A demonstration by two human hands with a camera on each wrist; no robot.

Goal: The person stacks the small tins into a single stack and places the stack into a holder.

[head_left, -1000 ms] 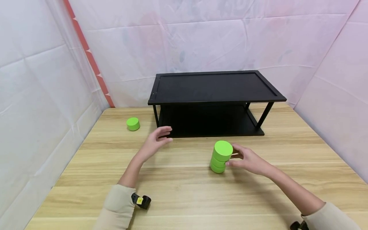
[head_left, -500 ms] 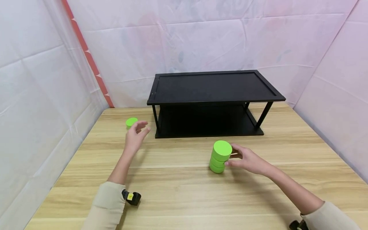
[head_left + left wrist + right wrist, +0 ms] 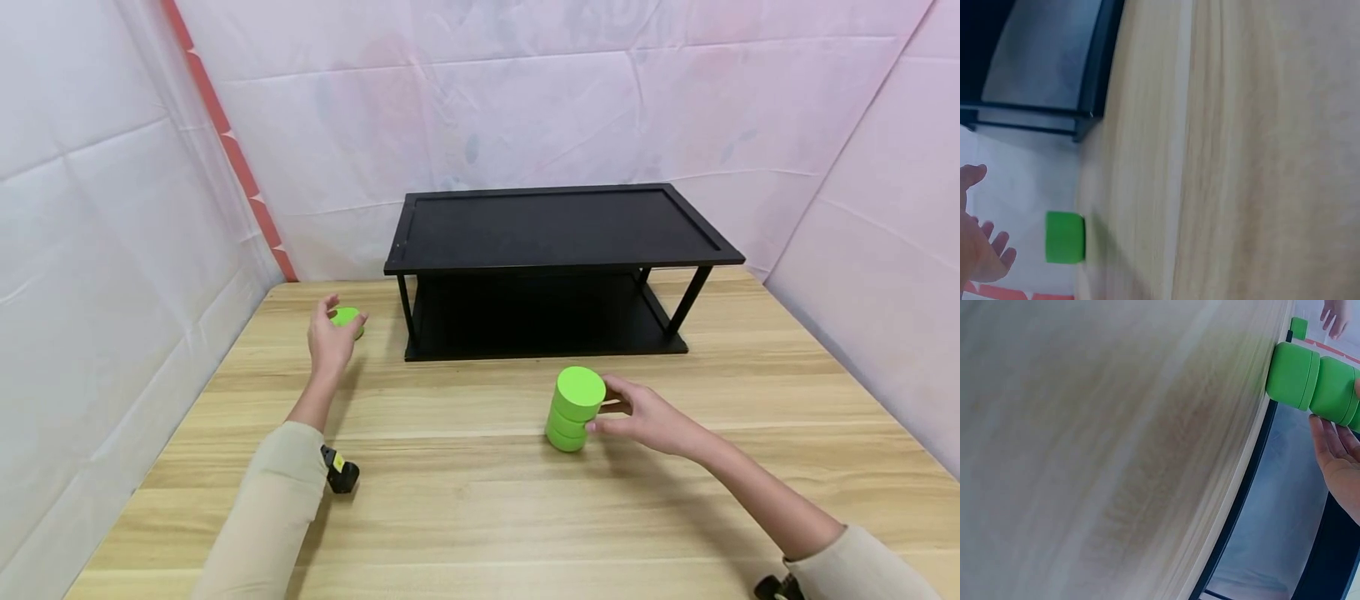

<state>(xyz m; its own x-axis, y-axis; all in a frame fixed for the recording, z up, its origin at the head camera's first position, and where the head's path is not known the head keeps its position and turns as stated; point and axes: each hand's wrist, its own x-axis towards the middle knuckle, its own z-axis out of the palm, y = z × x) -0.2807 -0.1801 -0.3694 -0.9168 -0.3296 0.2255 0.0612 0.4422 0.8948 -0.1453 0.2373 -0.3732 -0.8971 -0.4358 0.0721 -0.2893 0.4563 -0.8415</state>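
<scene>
The right hand [image 3: 645, 419] grips a green stack [image 3: 573, 408] from its 3 o'clock side, thumb and fingers round the stack's upper part. The stack stands upright on the bench [image 3: 480, 517] and is made of three round pieces, one on another; in the right wrist view the thumb shows only at the picture's edge, with the fingers against the opposite side.

A single green disc [image 3: 348, 316] sits on the bench at about 10 o'clock from the stack, well apart from it. The left hand [image 3: 328, 342] is just beside this disc, its palm at about 7 o'clock from it. In the head view thumb and fingers are spread either side of the disc, hiding part of it; the left wrist view shows a gap between fingertips and disc.

A black rack [image 3: 562, 229] with two tiers stands at 12 o'clock from the stack, its lower tier on the bench. The disc lies near the rack's 9 o'clock side.

The left sleeve [image 3: 262, 508] reaches in from 7 o'clock with a small black camera [image 3: 341, 473] at the wrist; the right sleeve [image 3: 862, 567] comes from 4 o'clock. White sheets [image 3: 525, 108] surround the bench's far side, a red stripe [image 3: 232, 158] running down at 10 o'clock.
</scene>
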